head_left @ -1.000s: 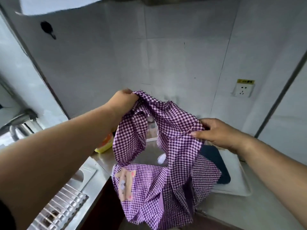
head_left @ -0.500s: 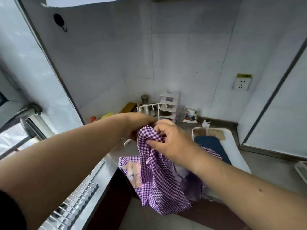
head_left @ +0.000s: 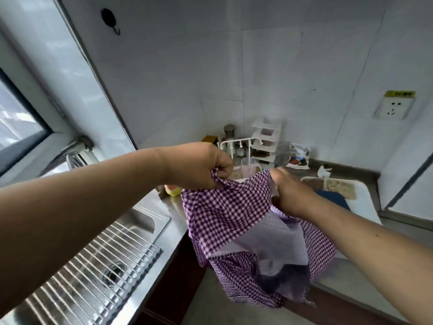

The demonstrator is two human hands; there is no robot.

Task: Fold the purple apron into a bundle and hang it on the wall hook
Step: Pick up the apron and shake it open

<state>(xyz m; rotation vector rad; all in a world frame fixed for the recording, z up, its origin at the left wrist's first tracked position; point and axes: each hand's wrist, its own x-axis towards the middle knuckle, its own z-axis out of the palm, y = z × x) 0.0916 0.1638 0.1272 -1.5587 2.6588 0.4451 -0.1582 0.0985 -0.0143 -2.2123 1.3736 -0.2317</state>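
Hands that met half a second ago have parted: left hand (head_left: pixel 206 167) pinches one gathered corner of the purple gingham cotton apron (head_left: pixel 236 221), right hand (head_left: pixel 288 195) grips another, cloth half-folded, far below the black wall hook (head_left: pixel 110 18).

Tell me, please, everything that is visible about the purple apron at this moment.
The purple apron is thin cloth in a purple and white check, with a paler plain-looking layer showing in the middle. It is not yet a bundle: it hangs loose and folded over itself in the air, in front of the steel counter. The left hand pinches a gathered top corner; the right hand grips the top edge opposite. It is well below the wall hook and apart from it.
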